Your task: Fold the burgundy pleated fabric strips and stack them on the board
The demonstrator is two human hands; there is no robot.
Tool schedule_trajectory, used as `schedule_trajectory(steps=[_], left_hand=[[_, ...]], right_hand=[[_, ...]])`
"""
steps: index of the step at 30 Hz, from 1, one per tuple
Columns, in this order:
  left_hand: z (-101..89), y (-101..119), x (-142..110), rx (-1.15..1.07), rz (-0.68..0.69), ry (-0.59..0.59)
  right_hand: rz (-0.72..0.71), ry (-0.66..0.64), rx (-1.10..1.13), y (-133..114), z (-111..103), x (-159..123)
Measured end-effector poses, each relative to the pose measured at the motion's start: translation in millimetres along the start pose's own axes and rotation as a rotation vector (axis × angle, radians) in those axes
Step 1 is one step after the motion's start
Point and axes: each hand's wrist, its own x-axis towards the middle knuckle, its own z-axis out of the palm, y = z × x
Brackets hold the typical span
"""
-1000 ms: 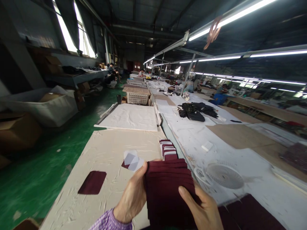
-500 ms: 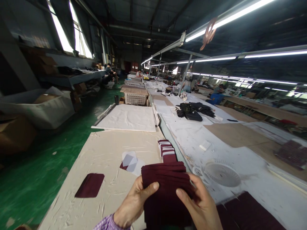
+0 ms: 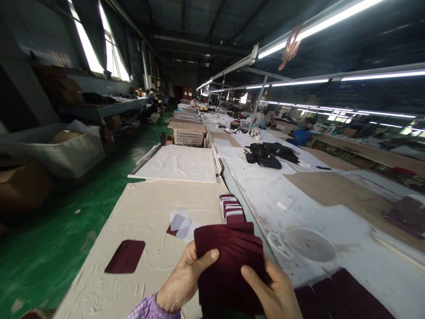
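A stack of maroon fabric pieces (image 3: 229, 257) is held up between both hands, its top edges fanned in layers. My left hand (image 3: 186, 279) grips the left side, thumb on the front face and fingers behind. On the right side, my right hand (image 3: 272, 283) pinches the same stack with its thumb in front; its other fingers are partly hidden. Beyond them lies a fanned row of maroon and white pieces (image 3: 232, 208). White and grey pieces (image 3: 182, 225) overlap a bit of maroon on the cream-covered table (image 3: 146, 208). A single maroon piece (image 3: 125, 257) lies flat to the left.
A white round fan (image 3: 310, 243) lies on the white table at right, near more maroon fabric (image 3: 348, 294). Dark garments (image 3: 270, 154) are heaped farther back. A plastic crate (image 3: 188, 136) stands beyond the cream table. Green floor (image 3: 86, 226) runs along the left, beside a large bin (image 3: 69, 153).
My right hand has shifted slightly left and down along the stack. The upper layers at the right are spread a little more. Both hands still hold the fabric.
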Motion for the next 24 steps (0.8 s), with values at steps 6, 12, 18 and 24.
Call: schedule_trajectory(steps=[6, 12, 18, 24], left_hand=[[-0.5, 8.5, 6.6, -0.066, 0.066, -0.036], [-2.9, 22.2, 9.8, 0.009, -0.017, -0.053], [-7.5, 17.3, 12.4, -0.001, -0.051, -0.006], [-10.3, 18.1, 11.2, -0.003, -0.030, 0.007]], right_hand=[[-0.093, 0.118, -0.272, 0.4, -7.0, 2.9], [-0.215, 0.081, -0.444, 0.8, -11.2, 3.4], [-0.226, -0.004, -0.482, 3.8, -17.7, 1.6], [-0.174, -0.050, -0.463, 2.3, -24.8, 0.0]])
